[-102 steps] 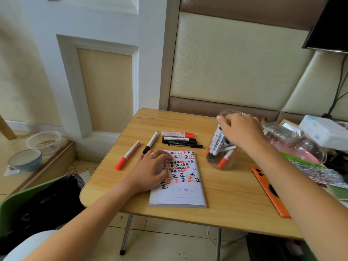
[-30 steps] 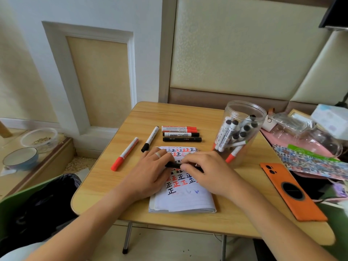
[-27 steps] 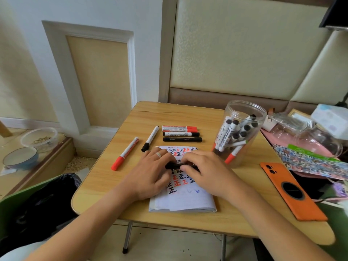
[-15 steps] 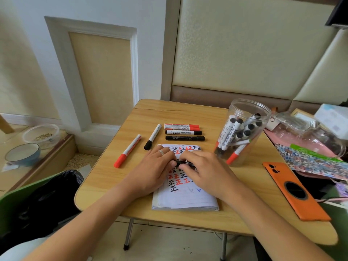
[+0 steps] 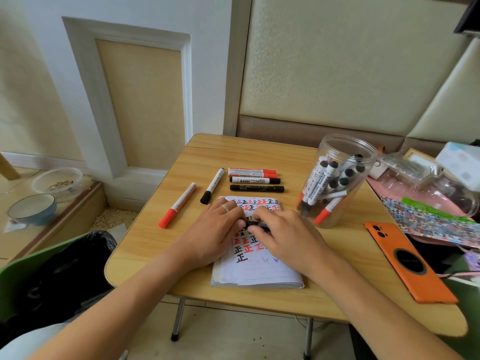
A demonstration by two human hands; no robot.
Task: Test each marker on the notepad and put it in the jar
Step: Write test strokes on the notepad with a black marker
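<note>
Against the frame of 3.4 s ago, the right hand [image 5: 288,239] has left the jar's mouth and come down to the middle of the frame over the notepad [image 5: 255,268]. There it meets the left hand [image 5: 214,233], which lay flat on the page then. Both hands now pinch a black marker [image 5: 255,224] lying crosswise between their fingertips, just above the page. One black marker is gone from the row above the notepad, where three stacked markers remain: a red marker [image 5: 252,172], a white marker with a black cap [image 5: 254,180] and an all-black marker [image 5: 257,188]. In the last half second the hands have scarcely shifted.

The clear jar [image 5: 337,178] stands right of centre on the wooden table [image 5: 259,154], open-topped. It holds a leaning bundle of black-capped markers, with at least one red cap low near its base.

Left of the stacked row lie a black-capped marker [image 5: 213,185] and a red-capped marker [image 5: 178,205], both slanted. An orange phone [image 5: 407,261] lies at lower right. At left of frame sit a blue bowl [image 5: 32,209] and a clear bowl [image 5: 58,180].
</note>
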